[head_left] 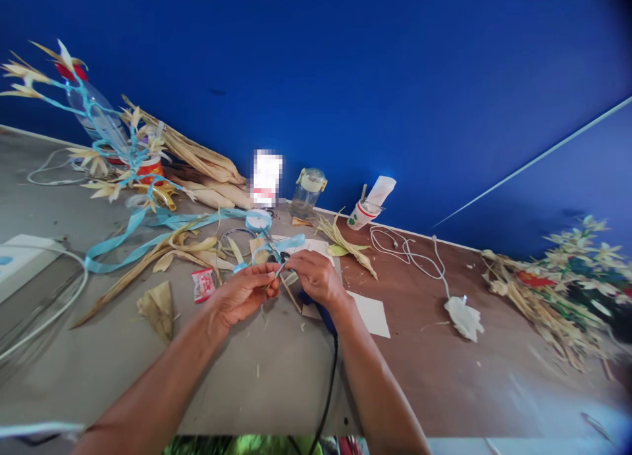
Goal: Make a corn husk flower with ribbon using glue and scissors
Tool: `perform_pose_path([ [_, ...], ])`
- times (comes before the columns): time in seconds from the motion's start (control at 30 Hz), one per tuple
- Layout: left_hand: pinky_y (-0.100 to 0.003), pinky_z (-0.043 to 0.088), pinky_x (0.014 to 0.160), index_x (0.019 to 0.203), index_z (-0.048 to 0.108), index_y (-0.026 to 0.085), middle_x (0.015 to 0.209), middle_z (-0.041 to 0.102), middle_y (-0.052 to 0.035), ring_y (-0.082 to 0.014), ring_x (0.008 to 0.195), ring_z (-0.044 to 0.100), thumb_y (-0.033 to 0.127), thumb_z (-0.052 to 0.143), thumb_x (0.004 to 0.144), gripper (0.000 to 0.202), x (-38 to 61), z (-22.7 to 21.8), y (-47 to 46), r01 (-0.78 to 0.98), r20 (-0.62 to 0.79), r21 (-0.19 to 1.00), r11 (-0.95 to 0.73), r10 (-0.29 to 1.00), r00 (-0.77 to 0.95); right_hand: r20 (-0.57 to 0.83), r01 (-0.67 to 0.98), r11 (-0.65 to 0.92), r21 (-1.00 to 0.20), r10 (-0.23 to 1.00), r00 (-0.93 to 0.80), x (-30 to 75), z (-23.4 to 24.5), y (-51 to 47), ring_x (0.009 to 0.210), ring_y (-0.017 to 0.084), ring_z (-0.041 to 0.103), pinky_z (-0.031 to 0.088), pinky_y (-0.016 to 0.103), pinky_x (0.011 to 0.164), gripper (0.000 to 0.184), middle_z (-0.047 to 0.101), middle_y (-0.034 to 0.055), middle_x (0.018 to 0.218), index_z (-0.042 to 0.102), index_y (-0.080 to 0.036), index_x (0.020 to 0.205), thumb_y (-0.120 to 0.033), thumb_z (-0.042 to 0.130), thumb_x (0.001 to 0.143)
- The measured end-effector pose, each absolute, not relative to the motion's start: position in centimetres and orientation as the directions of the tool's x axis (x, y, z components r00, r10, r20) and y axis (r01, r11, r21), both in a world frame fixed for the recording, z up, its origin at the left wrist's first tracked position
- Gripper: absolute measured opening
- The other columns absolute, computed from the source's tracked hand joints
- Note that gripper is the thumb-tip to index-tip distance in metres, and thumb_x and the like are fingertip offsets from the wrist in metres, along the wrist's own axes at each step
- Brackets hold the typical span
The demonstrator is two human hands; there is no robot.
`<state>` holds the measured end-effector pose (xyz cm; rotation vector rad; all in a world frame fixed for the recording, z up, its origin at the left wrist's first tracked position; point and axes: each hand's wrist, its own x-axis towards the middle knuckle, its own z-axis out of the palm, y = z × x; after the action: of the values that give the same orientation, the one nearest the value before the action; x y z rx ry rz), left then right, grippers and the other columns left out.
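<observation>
My left hand [251, 287] and my right hand [316, 278] meet over the middle of the table, fingers closed in a pinch. Between their fingertips runs a thin stem with light blue tape [280, 270]; its finer detail is too small to tell. Just beyond the fingers lie a roll of light blue tape [258, 220] and strips of dried corn husk [195, 251]. Partly hidden under my right hand is a dark blue tool [326, 318] with a black cord. White paper [370, 313] sticks out beside my right wrist.
At the back left, blue-wrapped branches with husk flowers [135, 155] stand near a plastic bottle [93, 106]. A lidded jar [309, 191] and a white cup [363, 213] stand by the blue wall. Dried stalks [538, 303] lie right; a white power strip [24, 264] sits left.
</observation>
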<state>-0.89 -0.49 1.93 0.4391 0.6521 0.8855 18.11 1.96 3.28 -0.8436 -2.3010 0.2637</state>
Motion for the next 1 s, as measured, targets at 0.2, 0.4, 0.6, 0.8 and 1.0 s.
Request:
perform_pose_path([
  [0.2,-0.023,0.045,0.059,0.086,0.072,0.01,0.055,0.061,-0.0016,-0.008,0.05,0.052,0.01,0.078,0.061,0.026,-0.9,2.1,-0.6,-0.599,-0.294,0.566,0.567,0.817,0.495,0.634,0.518,0.821,-0.241,0.537,-0.557,17.8,3.8,1.5,0.086,0.017,0.061,0.046,0.032,0.079,0.031,0.069,0.0058,0.094,0.07,-0.025,0.098,-0.007,0.046,0.088],
  [0.4,-0.022,0.044,0.056,0.076,0.073,0.014,0.053,0.061,-0.0012,-0.0081,0.049,0.053,0.012,0.081,0.055,0.023,-0.9,2.1,-0.6,-0.643,-0.302,0.558,0.525,0.85,0.431,0.624,0.324,0.701,-0.636,0.714,-0.318,18.2,3.5,1.9,0.099,0.019,0.061,0.048,0.036,0.086,0.026,0.064,0.0071,0.11,0.072,-0.027,0.095,-0.015,0.049,0.088],
  [0.6,-0.018,0.039,0.052,0.071,0.073,0.014,0.057,0.063,-0.0008,-0.0086,0.054,0.056,0.01,0.079,0.055,0.018,-0.4,2.8,-0.7,-0.55,-0.338,0.734,0.398,0.917,0.212,0.264,0.161,0.288,-0.944,0.952,-0.155,17.9,3.0,2.3,0.082,0.017,0.06,0.047,0.031,0.075,0.022,0.067,0.0049,0.09,0.073,-0.022,0.088,-0.037,0.057,0.085],
  [0.8,-0.022,0.038,0.054,0.075,0.076,0.014,0.058,0.065,-0.0031,-0.0104,0.055,0.055,0.01,0.076,0.06,0.016,-0.2,2.4,-0.8,-0.444,-0.296,0.837,0.321,0.947,0.127,-0.088,0.009,-0.089,-0.996,0.967,-0.238,15.7,3.1,1.8,0.061,0.012,0.049,0.042,0.027,0.064,0.025,0.058,-0.0024,0.062,0.068,-0.018,0.069,-0.043,0.071,0.068],
  [1.0,-0.021,0.037,0.053,0.075,0.077,0.012,0.059,0.065,-0.0039,-0.0092,0.055,0.054,0.009,0.074,0.06,0.016,-0.3,2.5,-0.7,-0.466,-0.356,0.789,0.4,0.916,0.183,-0.054,-0.245,-0.101,-0.964,0.98,-0.19,15.3,3.6,1.6,0.073,0.014,0.055,0.044,0.027,0.072,0.017,0.062,0.0,0.076,0.067,-0.021,0.07,-0.024,0.077,0.057],
])
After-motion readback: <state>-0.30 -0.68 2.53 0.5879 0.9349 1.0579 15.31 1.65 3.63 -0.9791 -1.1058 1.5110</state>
